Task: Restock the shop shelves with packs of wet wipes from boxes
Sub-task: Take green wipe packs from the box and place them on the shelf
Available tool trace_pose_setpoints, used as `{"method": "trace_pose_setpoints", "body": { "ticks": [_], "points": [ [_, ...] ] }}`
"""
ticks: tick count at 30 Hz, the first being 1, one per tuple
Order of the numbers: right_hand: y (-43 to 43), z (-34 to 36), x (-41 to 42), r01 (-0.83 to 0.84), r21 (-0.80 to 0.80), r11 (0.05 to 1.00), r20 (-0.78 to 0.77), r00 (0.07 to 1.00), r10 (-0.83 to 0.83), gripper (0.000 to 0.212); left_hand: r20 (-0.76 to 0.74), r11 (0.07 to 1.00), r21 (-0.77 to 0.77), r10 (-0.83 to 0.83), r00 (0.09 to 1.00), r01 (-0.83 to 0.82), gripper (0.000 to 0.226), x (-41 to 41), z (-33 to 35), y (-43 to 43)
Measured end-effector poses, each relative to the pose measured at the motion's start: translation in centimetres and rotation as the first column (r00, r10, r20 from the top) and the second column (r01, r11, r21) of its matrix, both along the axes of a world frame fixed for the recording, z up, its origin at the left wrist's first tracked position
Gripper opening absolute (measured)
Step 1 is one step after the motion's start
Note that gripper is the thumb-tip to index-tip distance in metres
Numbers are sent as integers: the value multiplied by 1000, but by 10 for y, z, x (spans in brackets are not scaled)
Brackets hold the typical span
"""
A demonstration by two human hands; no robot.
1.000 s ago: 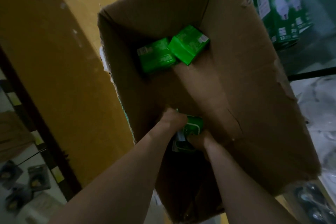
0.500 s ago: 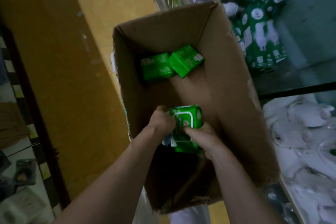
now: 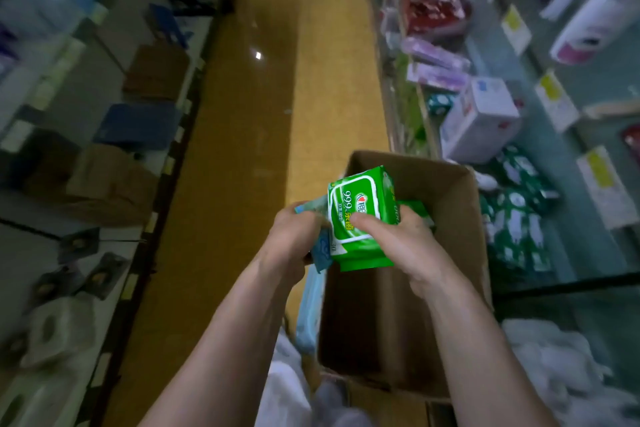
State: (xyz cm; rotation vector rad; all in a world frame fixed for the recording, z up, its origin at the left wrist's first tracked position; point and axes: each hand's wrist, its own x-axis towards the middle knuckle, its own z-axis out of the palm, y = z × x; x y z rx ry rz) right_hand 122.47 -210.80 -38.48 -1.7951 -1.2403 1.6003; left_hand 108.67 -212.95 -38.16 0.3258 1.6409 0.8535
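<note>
a shop aisle. the left hand (image 3: 296, 236) and right hand (image 3: 407, 246) pinch the green pack (image 3: 360, 218), standing tall over the box (image 3: 462, 191); the shelf (image 3: 561, 163) is on the right hand's side.

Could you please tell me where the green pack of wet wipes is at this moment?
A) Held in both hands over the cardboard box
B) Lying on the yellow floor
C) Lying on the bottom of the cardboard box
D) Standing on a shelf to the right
A: the left hand and the right hand both grip the green pack, raised over the open cardboard box.
</note>
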Motion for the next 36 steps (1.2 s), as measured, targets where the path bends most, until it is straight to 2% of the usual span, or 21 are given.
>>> {"method": "trace_pose_setpoints", "body": {
  "ticks": [3,7,12,15,18,21,25,32,36],
  "points": [
    [-12,38,-39,-151,69,986,-53,987,155,43,-14,986,85,146,989,-144,27,-39,43,-33],
    [-35,82,-107,-344,189,920,-105,924,367,37,-44,910,207,376,926,-360,26,-96,89,-86],
    [-85,129,-201,-561,312,767,-105,782,615,43,-4,723,366,631,776,-586,22,-165,132,-163],
    [-130,148,-255,-663,355,659,-101,674,732,48,11,607,402,745,667,-685,25,-204,147,-220],
    [-184,159,-306,-726,393,565,-129,565,815,56,43,467,421,846,531,-778,16,-244,156,-282],
    [-240,167,-354,-766,408,497,-137,487,863,60,91,338,435,905,415,-834,14,-282,163,-343],
    [-305,178,-411,-774,442,453,-173,422,890,44,162,197,450,941,297,-871,16,-330,171,-416],
    [-409,198,-497,-806,487,336,-214,263,941,30,188,-12,507,977,96,-862,11,-394,186,-525],
    [-454,215,-541,-806,535,252,-189,177,966,38,210,-122,523,978,-11,-844,7,-423,198,-571]
  ]
}}
